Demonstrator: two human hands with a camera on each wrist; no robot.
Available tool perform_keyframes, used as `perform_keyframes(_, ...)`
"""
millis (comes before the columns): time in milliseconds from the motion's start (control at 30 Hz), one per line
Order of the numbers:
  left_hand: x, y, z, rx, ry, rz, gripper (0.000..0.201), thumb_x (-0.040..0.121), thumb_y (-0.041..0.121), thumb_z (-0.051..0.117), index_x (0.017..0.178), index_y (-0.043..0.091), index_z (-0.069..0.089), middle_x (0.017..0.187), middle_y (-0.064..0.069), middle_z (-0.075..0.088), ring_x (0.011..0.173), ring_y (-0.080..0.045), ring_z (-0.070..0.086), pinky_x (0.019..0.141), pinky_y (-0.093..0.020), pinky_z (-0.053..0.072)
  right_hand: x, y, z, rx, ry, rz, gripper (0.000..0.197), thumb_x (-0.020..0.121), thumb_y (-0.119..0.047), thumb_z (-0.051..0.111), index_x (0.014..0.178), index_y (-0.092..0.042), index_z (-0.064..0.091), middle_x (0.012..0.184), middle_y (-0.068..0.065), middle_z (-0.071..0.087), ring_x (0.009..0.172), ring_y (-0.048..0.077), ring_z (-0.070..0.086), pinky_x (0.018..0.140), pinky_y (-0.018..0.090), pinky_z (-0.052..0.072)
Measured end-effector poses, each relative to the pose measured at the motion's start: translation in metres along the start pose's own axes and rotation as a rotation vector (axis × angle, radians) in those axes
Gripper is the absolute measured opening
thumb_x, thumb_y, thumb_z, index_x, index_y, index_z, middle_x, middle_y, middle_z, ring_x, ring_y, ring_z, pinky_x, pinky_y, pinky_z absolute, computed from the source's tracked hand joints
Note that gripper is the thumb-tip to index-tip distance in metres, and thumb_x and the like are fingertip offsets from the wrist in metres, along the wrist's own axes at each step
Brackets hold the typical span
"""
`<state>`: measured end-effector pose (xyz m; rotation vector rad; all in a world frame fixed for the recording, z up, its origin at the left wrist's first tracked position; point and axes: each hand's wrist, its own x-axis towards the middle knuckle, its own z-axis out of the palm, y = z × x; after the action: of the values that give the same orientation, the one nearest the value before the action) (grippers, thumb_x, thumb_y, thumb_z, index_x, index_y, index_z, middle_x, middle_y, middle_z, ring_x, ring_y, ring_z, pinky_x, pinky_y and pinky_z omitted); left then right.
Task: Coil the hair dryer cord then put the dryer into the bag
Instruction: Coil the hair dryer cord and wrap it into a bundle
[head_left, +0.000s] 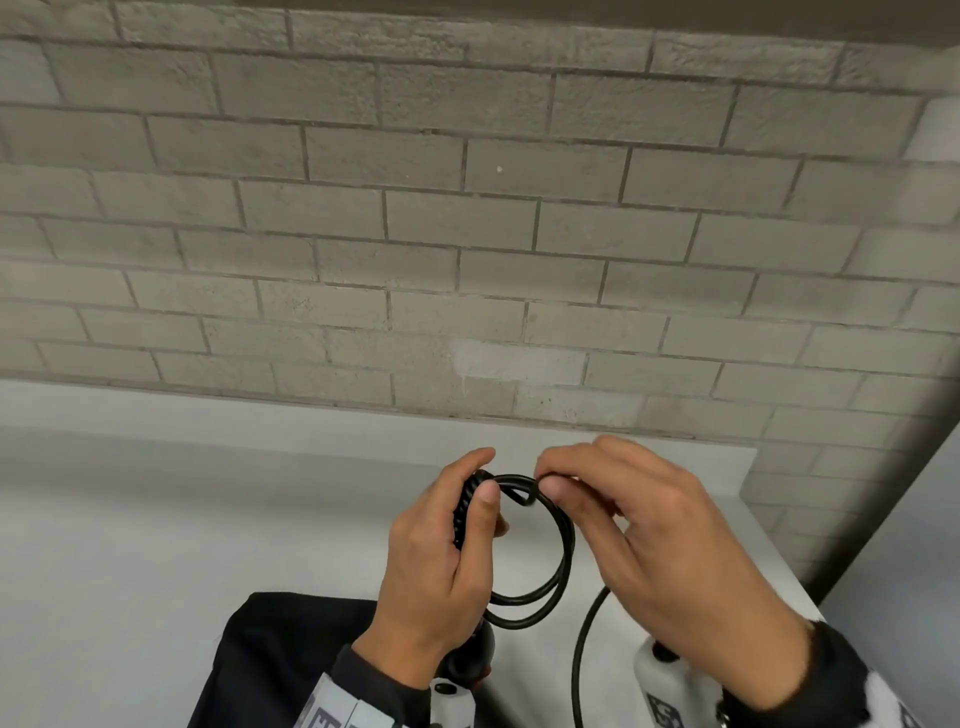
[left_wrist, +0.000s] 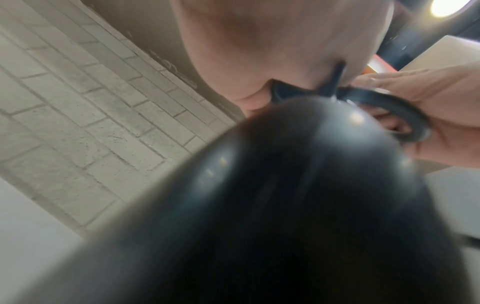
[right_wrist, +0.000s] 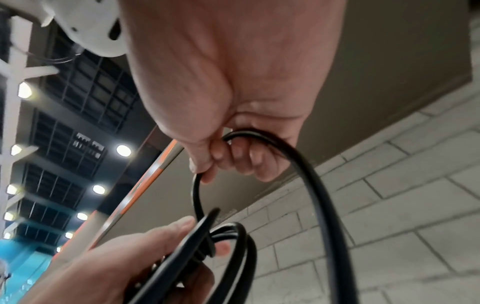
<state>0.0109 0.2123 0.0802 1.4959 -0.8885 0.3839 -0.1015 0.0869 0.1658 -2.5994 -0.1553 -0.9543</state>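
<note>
My left hand (head_left: 485, 474) grips the ribbed end of the black hair dryer handle (head_left: 464, 512), thumb pressing two loops of the black cord (head_left: 563, 558) against it. The dryer's glossy body (left_wrist: 285, 205) hangs below that hand and fills the left wrist view. My right hand (head_left: 548, 475) pinches the cord at the top of the loops, a few centimetres right of the left thumb; in the right wrist view its fingers (right_wrist: 233, 156) curl round the cord (right_wrist: 324, 195). A loose length of cord (head_left: 582, 654) drops out of frame. The dark bag (head_left: 280, 660) lies on the table under my left forearm.
The white table (head_left: 156, 519) runs back to a grey brick wall (head_left: 467, 234). Its right edge (head_left: 779, 561) lies just beyond my right hand. White wrist camera mounts sit on both forearms.
</note>
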Motion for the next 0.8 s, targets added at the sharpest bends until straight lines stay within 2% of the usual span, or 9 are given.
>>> perform_keyframes(67,0.0,0.001,-0.001,0.01,-0.019,0.016,0.047,0.099,0.053,0.036,0.126,0.022,0.057,0.083,0.01,0.066,0.074,-0.01,0.07,0.066,-0.039,0.06,0.011,-0.001,-0.001,0.118,-0.017,0.0,0.014,0.096,-0.034,0.051,0.095,-0.028,0.064,0.076,-0.01,0.059,0.072,0.007,0.054,0.063,0.014,0.041)
perform_keyframes(100,0.0,0.002,-0.001,0.011,-0.028,0.031,0.046,0.099,0.052,0.036,0.126,0.02,0.058,0.082,0.009,0.066,0.074,-0.01,0.07,0.065,-0.039,0.059,0.015,-0.002,0.0,0.18,-0.013,0.004,0.014,0.094,-0.032,0.053,0.093,-0.026,0.066,0.078,-0.011,0.062,0.074,0.008,0.057,0.065,0.013,0.042)
perform_keyframes(200,-0.001,0.006,-0.001,0.006,-0.058,0.084,0.037,0.101,0.047,0.035,0.12,0.026,0.057,0.085,0.008,0.066,0.072,-0.01,0.069,0.062,-0.038,0.059,0.024,-0.005,0.004,0.341,-0.042,0.036,0.014,0.092,-0.029,0.057,0.09,-0.021,0.069,0.079,-0.007,0.066,0.077,0.015,0.062,0.068,0.027,0.05)
perform_keyframes(267,-0.002,0.009,-0.001,-0.01,-0.071,0.101,0.034,0.102,0.047,0.032,0.117,0.028,0.056,0.087,0.008,0.064,0.071,-0.011,0.069,0.06,-0.038,0.058,0.026,-0.005,0.009,0.397,-0.066,0.054,0.013,0.093,-0.025,0.059,0.088,-0.019,0.069,0.078,-0.004,0.067,0.075,0.017,0.063,0.068,0.03,0.051)
perform_keyframes(400,-0.003,0.013,-0.005,-0.027,-0.084,0.131,0.036,0.1,0.049,0.036,0.111,0.022,0.056,0.078,0.007,0.065,0.068,-0.012,0.068,0.056,-0.036,0.056,0.03,-0.002,0.018,0.546,-0.052,0.143,0.011,0.092,-0.02,0.061,0.087,-0.015,0.07,0.077,-0.005,0.069,0.074,0.008,0.065,0.067,0.014,0.048)
perform_keyframes(500,-0.002,0.016,-0.005,-0.006,-0.077,0.176,0.034,0.092,0.042,0.056,0.108,0.012,0.061,0.075,0.006,0.066,0.066,-0.004,0.065,0.058,-0.021,0.054,0.03,0.001,0.022,0.614,-0.048,0.184,0.012,0.092,-0.019,0.062,0.086,-0.013,0.071,0.075,-0.003,0.069,0.071,0.005,0.065,0.067,0.011,0.046)
perform_keyframes(600,0.0,0.015,-0.002,0.004,-0.059,0.196,0.03,0.085,0.031,0.068,0.103,0.007,0.064,0.079,0.007,0.07,0.069,-0.002,0.068,0.062,-0.018,0.055,0.03,0.002,0.025,0.67,-0.045,0.224,0.012,0.091,-0.018,0.063,0.085,-0.013,0.072,0.075,-0.002,0.07,0.072,0.004,0.066,0.068,0.013,0.048)
perform_keyframes(733,-0.001,0.015,-0.001,-0.004,-0.05,0.198,0.03,0.092,0.043,0.057,0.103,0.015,0.059,0.076,0.008,0.069,0.067,-0.001,0.067,0.064,-0.011,0.051,0.028,0.01,0.027,0.625,0.002,0.27,0.01,0.09,-0.024,0.065,0.087,-0.022,0.075,0.081,-0.007,0.071,0.076,0.008,0.066,0.071,0.026,0.052)
perform_keyframes(800,-0.002,0.015,-0.002,0.002,-0.05,0.193,0.03,0.094,0.047,0.053,0.103,0.019,0.057,0.073,0.008,0.068,0.066,-0.001,0.067,0.063,-0.009,0.049,0.026,0.015,0.027,0.636,0.015,0.283,0.011,0.089,-0.023,0.065,0.089,-0.024,0.076,0.078,-0.014,0.068,0.068,0.005,0.062,0.067,0.024,0.046)
